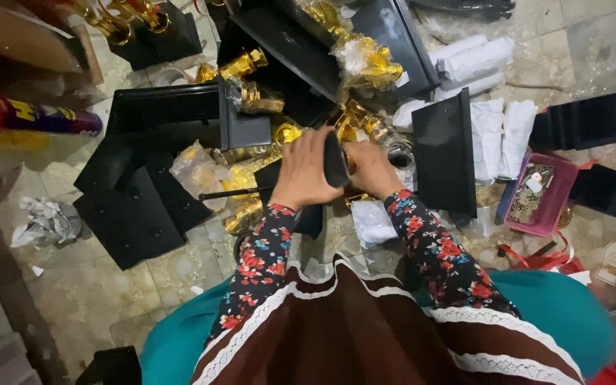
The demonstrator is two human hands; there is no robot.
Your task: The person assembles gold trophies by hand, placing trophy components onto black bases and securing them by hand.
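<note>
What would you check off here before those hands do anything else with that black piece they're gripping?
1. Both hands on the piece: ok. The left hand and the right hand wrap the black part from either side.
2. Piece clear of the floor: ok, it is held above the pile.
3. Gold parts nearby: ok, gold trophy parts lie in plastic just beyond the hands.
4. Small hardware to hand: ok, a pink tray sits to the right; its contents are too small to tell.
5. Floor space around the hands: not ok, black panels and white wrapped bundles crowd it.
6. What lies under the hands: cannot tell.
</note>
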